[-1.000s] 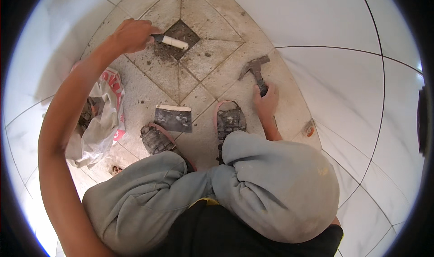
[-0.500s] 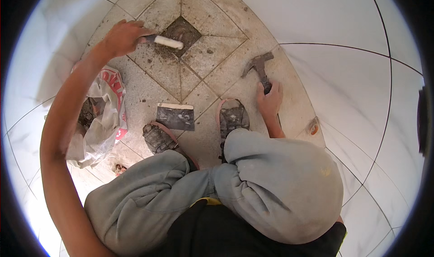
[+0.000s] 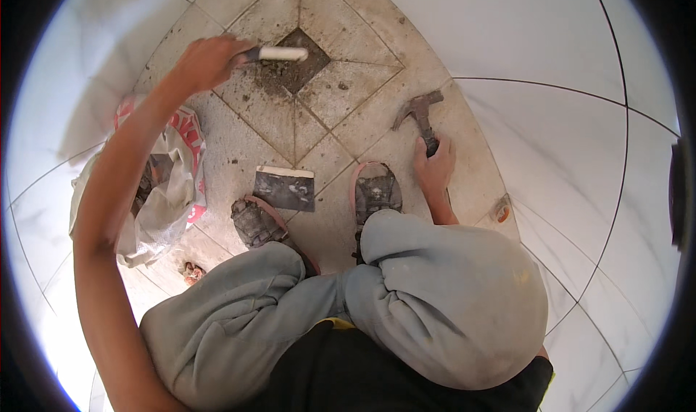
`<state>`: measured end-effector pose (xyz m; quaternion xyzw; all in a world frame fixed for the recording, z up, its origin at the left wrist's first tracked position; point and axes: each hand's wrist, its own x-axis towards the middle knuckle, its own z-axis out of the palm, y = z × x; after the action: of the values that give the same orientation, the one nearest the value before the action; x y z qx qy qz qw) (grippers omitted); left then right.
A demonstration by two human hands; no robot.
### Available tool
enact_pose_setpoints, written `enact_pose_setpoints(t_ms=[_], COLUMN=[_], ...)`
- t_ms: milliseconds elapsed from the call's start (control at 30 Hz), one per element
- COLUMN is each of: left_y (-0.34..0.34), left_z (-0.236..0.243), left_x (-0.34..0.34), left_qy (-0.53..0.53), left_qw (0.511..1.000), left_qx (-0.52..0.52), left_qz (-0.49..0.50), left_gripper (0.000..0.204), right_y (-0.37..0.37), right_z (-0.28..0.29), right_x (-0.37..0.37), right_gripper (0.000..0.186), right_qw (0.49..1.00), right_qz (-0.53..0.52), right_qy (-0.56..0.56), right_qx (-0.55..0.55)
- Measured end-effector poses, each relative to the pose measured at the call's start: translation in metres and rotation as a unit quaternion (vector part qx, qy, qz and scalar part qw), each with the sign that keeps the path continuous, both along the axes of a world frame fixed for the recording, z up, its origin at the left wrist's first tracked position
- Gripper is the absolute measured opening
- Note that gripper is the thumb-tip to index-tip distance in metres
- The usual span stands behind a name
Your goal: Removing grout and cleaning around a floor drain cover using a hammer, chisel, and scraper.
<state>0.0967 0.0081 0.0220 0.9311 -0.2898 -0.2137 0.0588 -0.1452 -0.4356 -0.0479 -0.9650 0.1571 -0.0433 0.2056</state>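
Note:
My left hand (image 3: 212,63) is closed on the dark part of a short tool with a pale, round-ended bar (image 3: 284,54). That bar lies over a dark, dirt-filled square hole (image 3: 308,68) in the floor tiles; whether it touches the dirt I cannot tell. Low at the right, my right hand (image 3: 435,167) grips a claw hammer (image 3: 419,113) by its dark handle, its head pointing away from me near the floor. Loose dirt (image 3: 270,87) is scattered around the hole's left and near sides.
A dark rectangular piece with a pale edge (image 3: 285,189) lies between my feet. At the left sits a whitish sack (image 3: 163,194) with red print, holding rubble. Glossy white wall tiles (image 3: 551,144) rise close on both sides. A small orange-brown bit (image 3: 502,209) lies by the right wall.
The pale bar has swung from slanting down to nearly level and risen slightly over the hole. My right hand and the hammer have barely moved.

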Motion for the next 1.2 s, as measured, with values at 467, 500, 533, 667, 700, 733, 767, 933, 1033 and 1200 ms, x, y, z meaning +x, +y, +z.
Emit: enact_pose_setpoints(t_ms=[467, 500, 533, 667, 700, 733, 767, 933, 1033, 1200], left_y=[-0.017, -0.016, -0.014, 0.014, 0.013, 0.012, 0.010, 0.002, 0.026, 0.041], left_z=[0.012, 0.009, 0.007, 0.025, 0.028, 0.030, 0.029, 0.003, 0.011, 0.029], left_x=[0.004, 0.001, -0.002, -0.020, -0.018, -0.022, -0.022, -0.008, -0.027, -0.035], left_qy=[-0.016, -0.017, 0.006, 0.098, 0.094, 0.083, 0.071, 0.072, 0.094, 0.131], left_qw=[0.998, 0.997, 0.998, 0.991, 0.992, 0.993, 0.993, 0.987, 0.985, 0.960], left_qx=[-0.006, -0.004, 0.015, 0.012, 0.010, 0.033, 0.055, -0.070, -0.090, -0.113], left_qz=[0.065, 0.069, 0.068, 0.086, 0.082, 0.079, 0.076, 0.127, 0.115, 0.222], left_gripper=[0.028, 0.028, 0.028, 0.029, 0.029, 0.028, 0.028, 0.028, 0.031, 0.037], right_y=[0.005, 0.004, 0.004, -0.004, -0.003, -0.003, -0.003, 0.001, 0.018, 0.038], right_z=[-0.001, 0.000, 0.001, -0.001, 0.001, 0.002, 0.002, 0.009, 0.048, 0.019], right_x=[0.001, 0.001, 0.000, -0.003, -0.003, -0.005, -0.005, 0.015, 0.080, 0.208], right_gripper=[0.039, 0.039, 0.040, 0.039, 0.039, 0.039, 0.039, 0.031, 0.026, 0.033], right_qw=[1.000, 1.000, 1.000, 1.000, 1.000, 1.000, 1.000, 0.976, 0.973, 0.961], right_qz=[0.003, 0.002, 0.003, -0.008, -0.012, -0.013, -0.015, -0.021, 0.060, 0.271], right_qy=[-0.010, -0.016, -0.022, -0.014, -0.014, -0.009, -0.008, -0.121, -0.065, -0.042], right_qx=[-0.019, -0.002, 0.015, -0.006, -0.003, 0.000, -0.004, 0.182, 0.213, -0.023])
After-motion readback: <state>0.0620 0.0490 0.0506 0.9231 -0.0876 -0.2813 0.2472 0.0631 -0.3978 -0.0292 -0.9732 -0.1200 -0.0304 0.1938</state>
